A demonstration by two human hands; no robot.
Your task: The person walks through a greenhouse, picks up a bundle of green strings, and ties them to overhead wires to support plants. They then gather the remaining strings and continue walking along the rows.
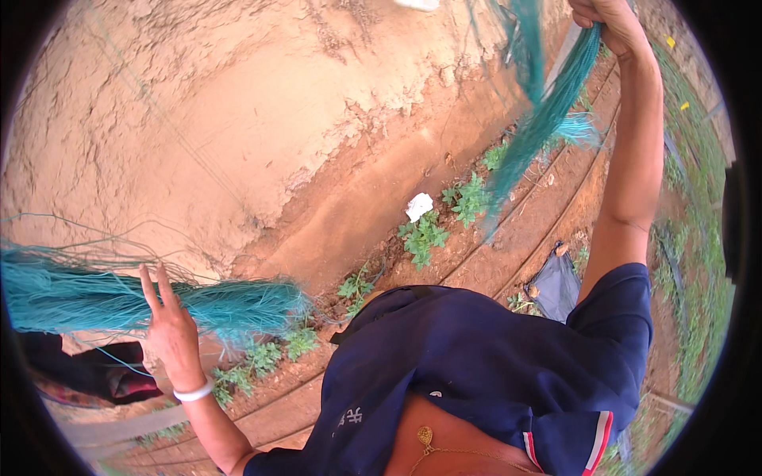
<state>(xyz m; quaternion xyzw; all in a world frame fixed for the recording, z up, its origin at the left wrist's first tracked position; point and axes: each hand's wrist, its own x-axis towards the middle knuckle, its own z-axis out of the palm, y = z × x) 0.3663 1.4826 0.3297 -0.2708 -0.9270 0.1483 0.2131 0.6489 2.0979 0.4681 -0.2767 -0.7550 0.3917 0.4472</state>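
At the top right, my right hand is raised and closed around a hank of teal strands. The strands hang from it down to the left, their lower ends blurred. My left hand, with a white bracelet on its wrist, lies against a thick horizontal bundle of teal strands at the left. Two of its fingers point straight up across the bundle, spread apart; its thumb is hidden. Loose thin threads stray along the bundle's upper edge.
A rough earthen wall stands behind the bundle. Green plants grow along its base, with a white scrap among them. Dark thin lines run along the soil. Dark cloth is below the bundle, and dark plastic lies near my right arm.
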